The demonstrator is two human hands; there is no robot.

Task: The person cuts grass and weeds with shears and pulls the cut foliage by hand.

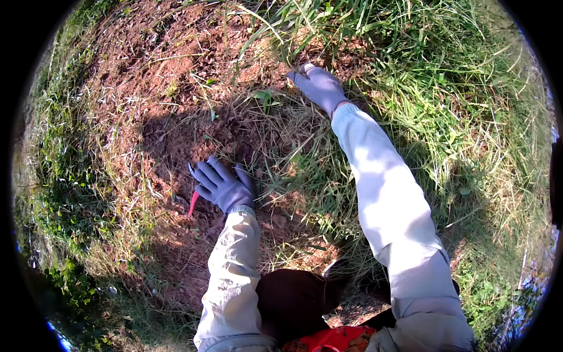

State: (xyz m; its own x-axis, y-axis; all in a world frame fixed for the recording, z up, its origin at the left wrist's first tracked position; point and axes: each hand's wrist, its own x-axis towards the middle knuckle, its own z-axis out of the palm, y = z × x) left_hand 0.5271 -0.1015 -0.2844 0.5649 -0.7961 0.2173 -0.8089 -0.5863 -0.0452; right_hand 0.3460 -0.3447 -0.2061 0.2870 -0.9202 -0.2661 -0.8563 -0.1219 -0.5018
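Note:
My left hand (223, 184), in a lavender-grey work glove, is spread low over reddish soil (176, 136). A red handle (192, 204) sticks out beside its outer edge, with a small dark metal tip (191, 168) near the fingertips. The rest of that tool is hidden, and whether the hand grips it is unclear. Farther forward, my right hand (320, 88) wears a matching glove and reaches to the base of long green grass (303, 22). Its fingertips are blurred and partly hidden among the stems. Cut, dry-looking grass (281, 132) lies between both hands.
Tall grass (422, 97) grows thickly along the right side. Low leafy weeds (66, 189) border the soil on the left. A small broad-leaved plant (265, 97) stands near my right hand. My dark-clothed knee (294, 299) is close at the bottom.

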